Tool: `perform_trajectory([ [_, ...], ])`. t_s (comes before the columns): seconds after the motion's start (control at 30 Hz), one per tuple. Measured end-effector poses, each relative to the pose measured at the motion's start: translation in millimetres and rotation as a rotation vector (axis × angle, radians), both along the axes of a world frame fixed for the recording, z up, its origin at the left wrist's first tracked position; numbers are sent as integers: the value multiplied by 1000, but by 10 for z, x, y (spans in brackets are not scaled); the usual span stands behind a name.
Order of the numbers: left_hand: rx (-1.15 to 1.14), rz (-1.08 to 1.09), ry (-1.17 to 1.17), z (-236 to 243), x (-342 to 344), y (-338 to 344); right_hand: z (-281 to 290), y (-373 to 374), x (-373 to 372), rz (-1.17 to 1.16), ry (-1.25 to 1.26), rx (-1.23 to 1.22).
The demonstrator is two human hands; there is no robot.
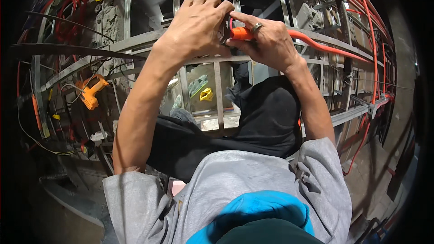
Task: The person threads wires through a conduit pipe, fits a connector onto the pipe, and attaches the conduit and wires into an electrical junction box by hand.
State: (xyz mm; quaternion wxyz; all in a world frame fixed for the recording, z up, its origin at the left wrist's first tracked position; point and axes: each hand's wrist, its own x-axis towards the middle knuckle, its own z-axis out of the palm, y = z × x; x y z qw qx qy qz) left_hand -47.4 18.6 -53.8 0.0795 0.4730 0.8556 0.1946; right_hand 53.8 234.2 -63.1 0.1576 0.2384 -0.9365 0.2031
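Observation:
Near the top middle, my left hand has its fingers curled over something dark that is mostly hidden behind it. My right hand, with a ring on one finger, grips the end of a flexible orange conduit right beside my left fingertips. A thin pink ring shows at that end, between the two hands. The conduit runs off to the right. Both hands are above a pale horizontal framing bar, and my dark-trousered legs are below.
An orange power tool hangs among cables at the left. A yellow item and greenish cloth lie between bars below my hands. Metal framing and red-orange conduits crowd the right. Dark straps cross the left.

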Motion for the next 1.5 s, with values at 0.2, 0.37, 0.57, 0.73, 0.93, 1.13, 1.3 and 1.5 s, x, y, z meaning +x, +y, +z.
perform_trajectory([
  [0.2, 69, -78, 129, -85, -67, -83, 27, -13, -1, 15, -11, -18],
  [0.37, 68, -78, 116, -43, -35, -112, 27, -39, -48, -53, 12, -4],
  [0.57, 55, -56, 117, -13, -22, -97, -32, -14, -38, -62, 11, -34],
  [0.73, 118, -52, 114, -116, -41, -134, -154, -5, -78, -52, -7, -100],
  [0.93, 189, -53, 116, -130, -52, -140, -136, 51, -131, -7, 58, -3],
  [1.13, 179, -63, 93, -46, -60, -146, -166, 61, -191, 30, 84, 6],
  [1.3, 142, -79, 108, -62, -47, -141, -143, 81, -83, -2, 33, 23],
  [1.5, 150, -64, 122, -177, -75, -145, -112, 31, -97, 37, 98, -86],
])
